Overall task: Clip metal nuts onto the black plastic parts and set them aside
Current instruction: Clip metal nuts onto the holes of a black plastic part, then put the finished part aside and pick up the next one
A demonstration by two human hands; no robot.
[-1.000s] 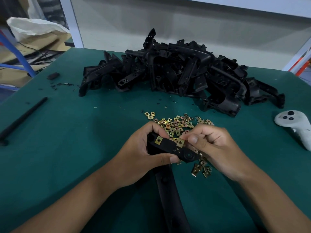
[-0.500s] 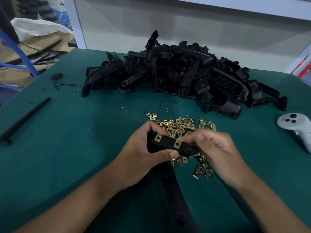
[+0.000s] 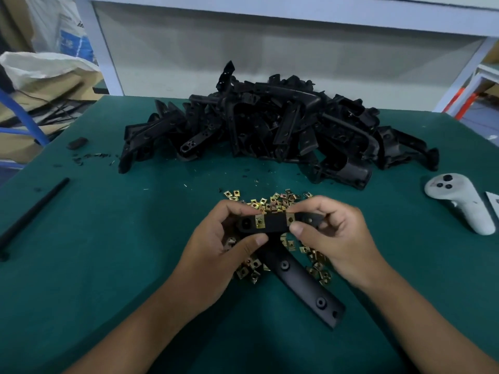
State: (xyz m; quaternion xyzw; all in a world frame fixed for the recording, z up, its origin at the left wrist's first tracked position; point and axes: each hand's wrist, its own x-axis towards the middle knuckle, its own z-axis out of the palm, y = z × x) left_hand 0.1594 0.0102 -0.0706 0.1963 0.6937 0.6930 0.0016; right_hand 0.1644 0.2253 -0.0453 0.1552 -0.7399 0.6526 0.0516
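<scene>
White handheld controller (image 3: 459, 202) lies at right edge on green table mat (image 3: 108, 252). Black rod (image 3: 32, 214) lies diagonal at left edge. Small black block (image 3: 77, 143) upper left, black crumbs just beside it. White sack (image 3: 40, 67) and cardboard off the table, upper left corner. Blue tube (image 3: 29, 120) left.

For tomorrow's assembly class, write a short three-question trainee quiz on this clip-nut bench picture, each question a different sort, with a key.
1. True or false: both hands grip the black plastic part.
2. How many metal nuts show clipped on it? A one, B two, C four.
3. What white thing lies at the table's right edge?

Key: 1 true: left hand, right hand. 2 B: left nut, right nut. 3 white controller.
</scene>
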